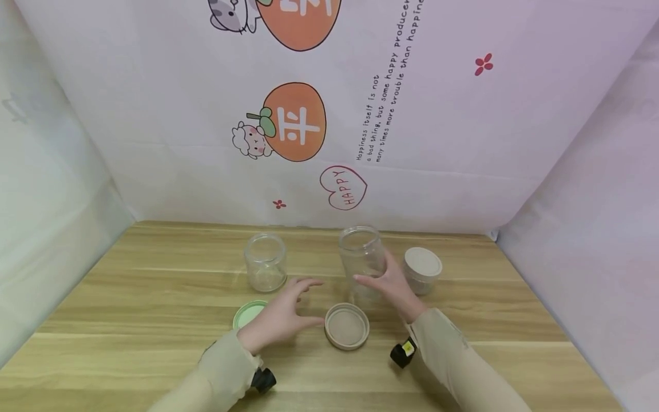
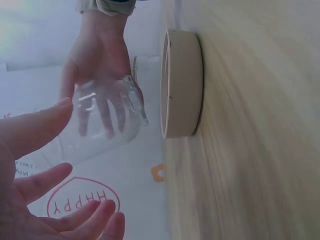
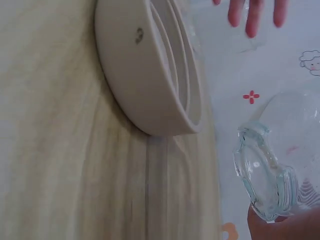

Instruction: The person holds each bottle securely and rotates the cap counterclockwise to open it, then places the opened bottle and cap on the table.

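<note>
My right hand (image 1: 393,289) holds a tall clear jar (image 1: 360,257) around its right side, thumb toward the front. No lid is on the jar, and its base is raised off the wooden table in the right wrist view. My left hand (image 1: 280,317) has its fingers spread and thumb apart, with nothing in its grasp; it faces the jar from the left. Between the hands a beige round lid (image 1: 346,326) lies on the table with its hollow side up, near the left thumb. Partly hidden under the left hand is a green lid (image 1: 249,313).
An uncovered clear jar (image 1: 265,269) stands at the back left. To the right of the held jar is a short jar with a white lid (image 1: 422,263). A printed white cloth (image 1: 427,200) rises behind the wooden table (image 1: 128,297), with white cloth sides.
</note>
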A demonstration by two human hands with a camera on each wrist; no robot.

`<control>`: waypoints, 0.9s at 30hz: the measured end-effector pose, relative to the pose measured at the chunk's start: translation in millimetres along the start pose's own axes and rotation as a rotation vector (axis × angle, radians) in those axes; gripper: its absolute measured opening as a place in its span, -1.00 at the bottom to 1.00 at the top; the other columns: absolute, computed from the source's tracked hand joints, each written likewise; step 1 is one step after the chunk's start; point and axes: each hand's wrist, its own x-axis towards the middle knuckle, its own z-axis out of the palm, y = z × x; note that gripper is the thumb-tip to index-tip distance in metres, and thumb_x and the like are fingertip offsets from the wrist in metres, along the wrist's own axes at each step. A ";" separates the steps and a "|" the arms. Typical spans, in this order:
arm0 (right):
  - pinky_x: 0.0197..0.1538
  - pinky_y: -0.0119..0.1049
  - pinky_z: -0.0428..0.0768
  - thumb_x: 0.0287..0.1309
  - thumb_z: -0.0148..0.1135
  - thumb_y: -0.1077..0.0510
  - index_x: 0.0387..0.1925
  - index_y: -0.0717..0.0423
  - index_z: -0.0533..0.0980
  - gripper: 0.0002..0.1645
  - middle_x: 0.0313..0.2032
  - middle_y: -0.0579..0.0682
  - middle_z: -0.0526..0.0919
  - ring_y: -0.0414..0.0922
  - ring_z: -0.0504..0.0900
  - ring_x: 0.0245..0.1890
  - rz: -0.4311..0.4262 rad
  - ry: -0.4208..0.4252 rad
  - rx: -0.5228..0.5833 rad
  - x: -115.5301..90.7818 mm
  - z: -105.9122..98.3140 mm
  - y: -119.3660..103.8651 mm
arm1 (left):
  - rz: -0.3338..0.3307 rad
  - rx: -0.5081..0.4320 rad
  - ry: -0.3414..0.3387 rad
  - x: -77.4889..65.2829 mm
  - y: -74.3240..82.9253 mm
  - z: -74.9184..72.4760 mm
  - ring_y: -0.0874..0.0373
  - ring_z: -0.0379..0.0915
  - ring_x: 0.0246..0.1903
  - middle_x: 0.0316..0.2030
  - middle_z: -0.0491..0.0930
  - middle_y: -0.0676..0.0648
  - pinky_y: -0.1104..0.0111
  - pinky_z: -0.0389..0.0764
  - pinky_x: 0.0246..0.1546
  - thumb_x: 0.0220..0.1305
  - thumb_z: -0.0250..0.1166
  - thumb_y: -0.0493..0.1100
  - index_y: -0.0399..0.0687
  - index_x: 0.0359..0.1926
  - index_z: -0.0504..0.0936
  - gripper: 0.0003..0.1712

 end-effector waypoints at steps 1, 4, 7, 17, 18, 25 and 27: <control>0.31 0.08 0.29 -0.07 0.45 0.12 0.37 0.07 0.10 0.02 0.29 0.19 0.30 0.15 0.27 0.30 -0.005 -0.001 -0.011 3.7 3.2 0.4 | 0.008 -0.006 0.011 -1.9 -0.9 -1.4 -0.16 0.30 0.19 0.26 0.26 -0.20 -0.01 0.42 0.17 0.06 0.44 -0.13 -0.03 0.28 0.35 -0.24; 0.34 0.09 0.25 -0.10 0.47 0.10 0.37 0.08 0.10 0.04 0.29 0.20 0.31 0.14 0.25 0.32 0.001 -0.001 -0.019 13.8 13.0 3.8 | 0.016 -0.006 0.042 -7.2 -4.5 -3.1 -0.13 0.32 0.19 0.25 0.30 -0.18 0.02 0.43 0.17 0.07 0.42 -0.14 -0.09 0.31 0.31 -0.22; 0.36 0.10 0.19 -0.12 0.49 0.07 0.38 0.05 0.08 0.08 0.33 0.18 0.26 0.13 0.18 0.36 0.029 -0.025 -0.005 22.2 20.6 6.2 | -0.011 -0.017 0.062 -12.0 -6.7 -3.2 -0.14 0.33 0.19 0.26 0.31 -0.23 0.01 0.43 0.17 0.08 0.41 -0.18 -0.12 0.36 0.20 -0.15; 0.34 0.05 0.24 -0.16 0.49 0.15 0.38 0.00 0.09 0.09 0.27 0.12 0.34 0.09 0.31 0.28 0.055 -0.094 0.079 43.4 34.0 4.7 | -0.038 -0.037 0.124 -19.1 -8.6 -6.0 -0.10 0.39 0.14 0.26 0.31 -0.23 0.01 0.45 0.13 0.09 0.40 -0.24 -0.09 0.38 0.16 -0.13; 0.35 0.06 0.23 -0.17 0.49 0.18 0.38 0.01 0.09 0.09 0.27 0.12 0.34 0.09 0.32 0.28 0.052 -0.094 0.076 44.5 34.5 4.9 | -0.039 -0.035 0.123 -19.7 -8.8 -6.0 -0.10 0.39 0.13 0.26 0.31 -0.22 0.01 0.45 0.13 0.09 0.39 -0.24 -0.10 0.37 0.17 -0.14; 0.33 0.07 0.26 -0.21 0.49 0.29 0.39 0.04 0.10 0.12 0.28 0.20 0.33 0.16 0.32 0.28 0.035 -0.103 0.062 50.4 38.2 7.2 | -0.018 -0.032 0.129 -22.8 -13.4 -4.8 -0.11 0.41 0.12 0.28 0.30 -0.23 0.02 0.47 0.12 0.10 0.38 -0.25 -0.16 0.36 0.18 -0.17; 0.33 0.07 0.26 -0.21 0.49 0.28 0.40 0.02 0.09 0.13 0.29 0.21 0.32 0.17 0.31 0.29 0.032 -0.110 0.050 51.7 39.2 7.2 | -0.011 -0.031 0.136 -23.7 -14.8 -4.6 -0.10 0.42 0.11 0.27 0.31 -0.23 0.04 0.48 0.11 0.10 0.38 -0.25 -0.17 0.35 0.19 -0.17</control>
